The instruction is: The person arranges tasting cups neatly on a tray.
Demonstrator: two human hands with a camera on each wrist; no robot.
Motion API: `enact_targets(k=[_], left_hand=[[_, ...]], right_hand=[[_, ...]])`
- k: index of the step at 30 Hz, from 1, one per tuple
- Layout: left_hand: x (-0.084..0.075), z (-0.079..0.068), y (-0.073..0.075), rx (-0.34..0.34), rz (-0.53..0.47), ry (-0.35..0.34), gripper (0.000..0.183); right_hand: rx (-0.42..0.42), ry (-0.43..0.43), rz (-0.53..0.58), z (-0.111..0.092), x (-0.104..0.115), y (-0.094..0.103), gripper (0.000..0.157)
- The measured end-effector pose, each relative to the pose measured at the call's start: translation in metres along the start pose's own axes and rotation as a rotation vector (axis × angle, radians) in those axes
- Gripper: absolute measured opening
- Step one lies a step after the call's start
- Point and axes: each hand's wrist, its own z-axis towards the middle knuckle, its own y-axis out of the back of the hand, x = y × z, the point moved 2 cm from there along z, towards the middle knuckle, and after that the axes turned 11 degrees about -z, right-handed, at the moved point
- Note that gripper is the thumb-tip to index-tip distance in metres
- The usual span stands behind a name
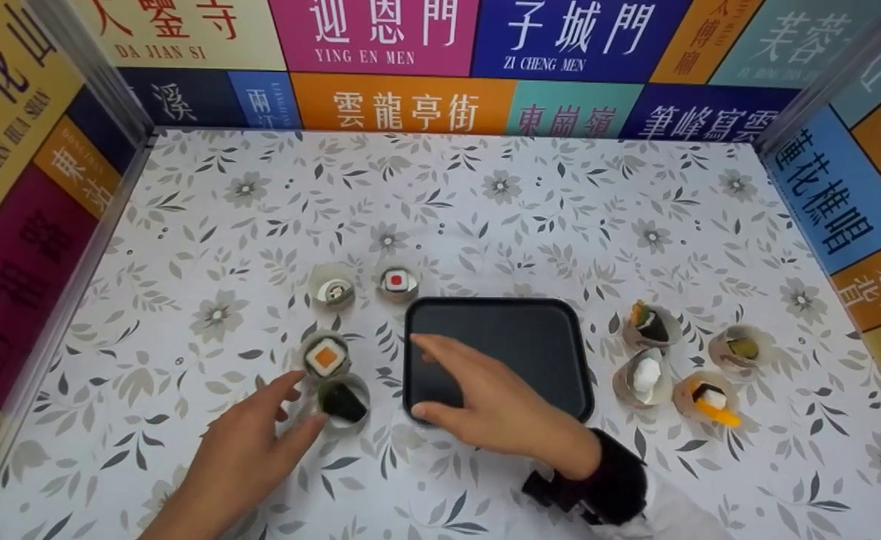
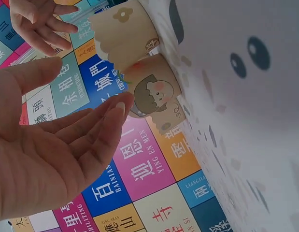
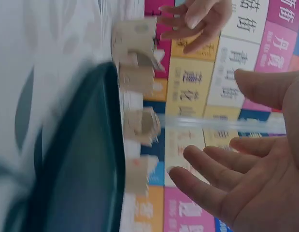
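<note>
One left hand (image 1: 249,435), empty, fingers parted, beside paper cups (image 2: 158,89), upright presumably to contain sushi (image 1: 327,356); one right hand (image 1: 489,397), likewise, over black tray (image 1: 500,322).

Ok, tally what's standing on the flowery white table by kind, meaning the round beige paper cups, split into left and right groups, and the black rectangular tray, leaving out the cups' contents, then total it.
Left-group round beige paper cups: 4
Right-group round beige paper cups: 4
Black rectangular tray: 1
Total: 9
</note>
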Motion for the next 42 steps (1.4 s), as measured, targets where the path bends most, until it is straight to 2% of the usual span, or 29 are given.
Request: enact_targets(k=[3, 6, 11, 14, 19, 25, 28, 31, 36, 42], left_hand=[[0.003, 0.000, -0.005, 0.027, 0.020, 0.037, 0.056], [0.005, 0.001, -0.010, 0.059, 0.039, 0.077, 0.057], [0.007, 0.005, -0.017, 0.118, 0.067, 0.130, 0.062], [0.009, 0.007, -0.019, 0.138, 0.076, 0.140, 0.063], [0.010, 0.011, -0.020, 0.154, 0.065, 0.156, 0.061], [0.007, 0.013, -0.023, 0.165, 0.050, 0.141, 0.053], [0.005, 0.014, -0.024, 0.163, 0.002, 0.134, 0.049], [0.000, 0.011, -0.023, 0.130, -0.052, 0.112, 0.046], [-0.017, 0.009, -0.020, 0.059, -0.134, 0.024, 0.044], [-0.040, 0.022, -0.024, -0.001, -0.262, -0.119, 0.043]], right_hand=[[0.093, -0.029, 0.090, 0.011, 0.007, -0.013, 0.079], [0.149, -0.045, 0.160, 0.021, 0.013, -0.024, 0.076], [0.182, -0.053, 0.208, 0.038, 0.019, -0.042, 0.072], [0.199, -0.061, 0.232, 0.045, 0.021, -0.052, 0.071], [0.164, -0.034, 0.256, 0.051, 0.023, -0.065, 0.064], [0.076, 0.004, 0.189, 0.056, 0.025, -0.073, 0.052], [0.061, 0.005, 0.197, 0.057, 0.025, -0.072, 0.048], [0.052, -0.006, 0.235, 0.055, 0.026, -0.066, 0.046], [0.017, -0.019, 0.258, 0.047, 0.026, -0.045, 0.046], [-0.067, -0.038, 0.222, 0.039, 0.021, -0.014, 0.049]])
